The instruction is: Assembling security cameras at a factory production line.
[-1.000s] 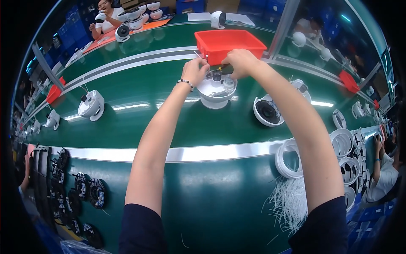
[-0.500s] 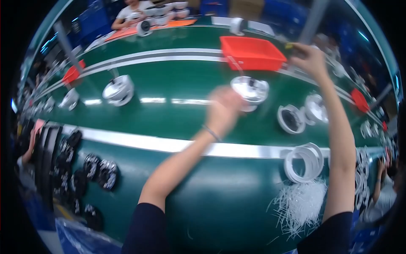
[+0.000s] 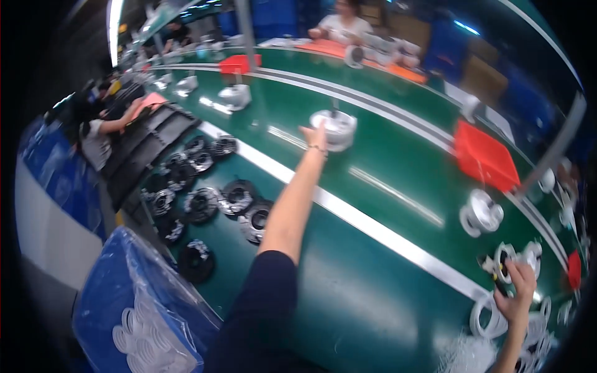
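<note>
My left hand point(image 3: 316, 137) reaches far across the green belt and grips the near left side of a white round housing point(image 3: 339, 132), which has a thin cord rising from its top. At the lower right my right hand point(image 3: 521, 290) is closed around a small black-and-yellow tool point(image 3: 495, 273), blurred and partly hidden by the fingers. Just behind that hand sit a white ring-shaped housing point(image 3: 505, 253) and another white part. A further white housing point(image 3: 482, 213) with a dark spot stands on the belt beyond them.
Black round parts point(image 3: 238, 196) lie on the left of the bench. A clear bag with white rings point(image 3: 149, 339) hangs near left. White rings point(image 3: 488, 317) and a heap of thin white strips point(image 3: 469, 354) lie near right. A red bin point(image 3: 485, 155) stands far right. Co-workers sit opposite and left.
My view has swung left. My left hand has gone from one white housing to another farther left along the belt. My right hand has come down from beside the red bin to the near right.
</note>
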A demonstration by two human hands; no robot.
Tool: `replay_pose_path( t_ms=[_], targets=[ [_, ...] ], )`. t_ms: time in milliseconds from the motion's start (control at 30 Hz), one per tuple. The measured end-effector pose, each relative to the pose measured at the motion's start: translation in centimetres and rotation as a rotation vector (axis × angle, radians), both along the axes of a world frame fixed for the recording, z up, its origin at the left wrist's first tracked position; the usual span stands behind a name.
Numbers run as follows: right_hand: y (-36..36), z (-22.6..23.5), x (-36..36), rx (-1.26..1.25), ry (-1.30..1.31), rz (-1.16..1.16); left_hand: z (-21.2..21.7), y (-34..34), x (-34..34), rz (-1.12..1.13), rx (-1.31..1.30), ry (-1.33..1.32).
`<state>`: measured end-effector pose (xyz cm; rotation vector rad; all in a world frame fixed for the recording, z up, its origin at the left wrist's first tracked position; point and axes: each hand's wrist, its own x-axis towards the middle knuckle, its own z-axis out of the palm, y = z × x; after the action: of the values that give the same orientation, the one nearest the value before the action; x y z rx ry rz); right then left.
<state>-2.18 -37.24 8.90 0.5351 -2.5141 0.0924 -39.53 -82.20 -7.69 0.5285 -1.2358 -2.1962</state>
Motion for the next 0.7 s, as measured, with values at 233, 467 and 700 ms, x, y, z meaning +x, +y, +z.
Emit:
replay_pose_path(
  t_ms=[233,467,700],
  targets=[
    [-3.0,-0.4,-3.8,-0.162,0.006,0.154,0.7,1.8,2.1,-0.533,0.310,0.017],
    [-7.9,0.3,-7.1,-0.221,0.020,0.265,4.6,6.4,15.8,-0.701,-0.016,0.103],
    [-8.2,1.8,-6.1,0.180,0.179,0.092,6.3,12.9,24.9,-0.988,-0.058,0.185]
  ],
)
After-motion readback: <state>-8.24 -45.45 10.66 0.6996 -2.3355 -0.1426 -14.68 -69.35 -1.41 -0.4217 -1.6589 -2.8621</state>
